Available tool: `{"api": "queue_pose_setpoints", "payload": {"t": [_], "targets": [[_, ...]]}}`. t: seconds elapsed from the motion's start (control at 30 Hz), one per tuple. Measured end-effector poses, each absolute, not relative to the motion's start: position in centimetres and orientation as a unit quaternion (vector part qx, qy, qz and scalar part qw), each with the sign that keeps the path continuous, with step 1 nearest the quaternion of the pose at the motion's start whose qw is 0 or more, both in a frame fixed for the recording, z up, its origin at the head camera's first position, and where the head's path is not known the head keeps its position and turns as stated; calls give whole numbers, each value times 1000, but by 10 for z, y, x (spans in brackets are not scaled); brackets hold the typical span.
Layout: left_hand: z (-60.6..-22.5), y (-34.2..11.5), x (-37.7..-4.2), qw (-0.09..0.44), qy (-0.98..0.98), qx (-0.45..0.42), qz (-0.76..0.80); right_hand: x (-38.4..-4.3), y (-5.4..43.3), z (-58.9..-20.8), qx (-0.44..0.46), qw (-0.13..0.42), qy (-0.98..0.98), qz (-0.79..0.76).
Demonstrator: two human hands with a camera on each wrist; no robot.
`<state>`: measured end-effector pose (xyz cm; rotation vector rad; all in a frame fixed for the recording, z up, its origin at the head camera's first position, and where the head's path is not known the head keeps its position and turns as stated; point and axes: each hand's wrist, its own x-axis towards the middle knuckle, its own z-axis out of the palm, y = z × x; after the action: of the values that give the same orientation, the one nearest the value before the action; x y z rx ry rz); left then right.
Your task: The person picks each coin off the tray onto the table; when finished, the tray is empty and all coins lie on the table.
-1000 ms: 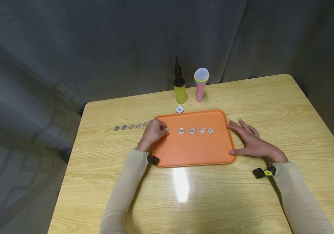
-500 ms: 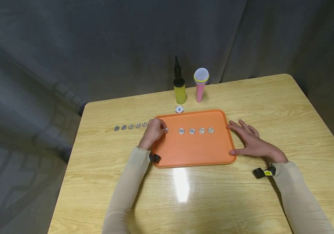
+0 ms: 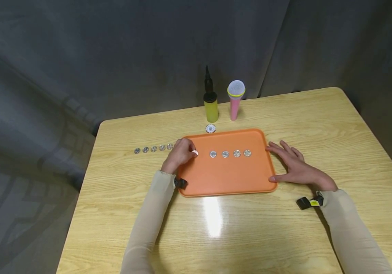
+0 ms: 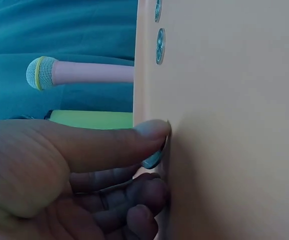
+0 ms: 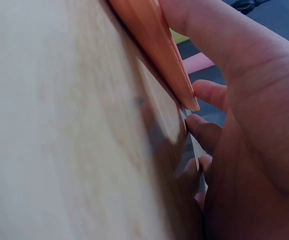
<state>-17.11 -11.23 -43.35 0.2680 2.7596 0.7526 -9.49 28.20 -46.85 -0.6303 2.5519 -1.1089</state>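
In the head view my left hand (image 3: 180, 154) pinches a silver coin (image 3: 195, 152) over the left part of the orange tray (image 3: 230, 176). The left wrist view shows the coin's edge (image 4: 153, 160) by the thumb, right at the tray surface. Several more coins (image 3: 225, 154) lie in a row in the tray, to the right of this hand. My right hand (image 3: 293, 165) is spread at the tray's right side, thumb and index fingertip at the rim. In the right wrist view its other fingers are beside the tray, low over the wood.
Several coins (image 3: 154, 148) form a row on the table (image 3: 250, 232) left of the tray. Behind the tray lies a white poker chip (image 3: 211, 128). A yellow-green pump with a black top (image 3: 211, 108) and a pink toy microphone (image 3: 235, 99) stand at the back.
The left hand stays at nearly the same spot; the coin at its fingertips now catches the light differently, its face tilted. The right hand and tray have not moved.
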Motion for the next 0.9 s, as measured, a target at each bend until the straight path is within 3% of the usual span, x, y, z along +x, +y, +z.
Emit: {"api": "queue_pose_setpoints", "payload": {"t": [0.47, 0.9], "targets": [[-437, -112, -167, 110, 947, 81, 290, -95, 281, -467, -214, 148, 889, -378], [-430, -121, -167, 121, 920, 102, 358, -94, 281, -467, -216, 146, 886, -384]]}}
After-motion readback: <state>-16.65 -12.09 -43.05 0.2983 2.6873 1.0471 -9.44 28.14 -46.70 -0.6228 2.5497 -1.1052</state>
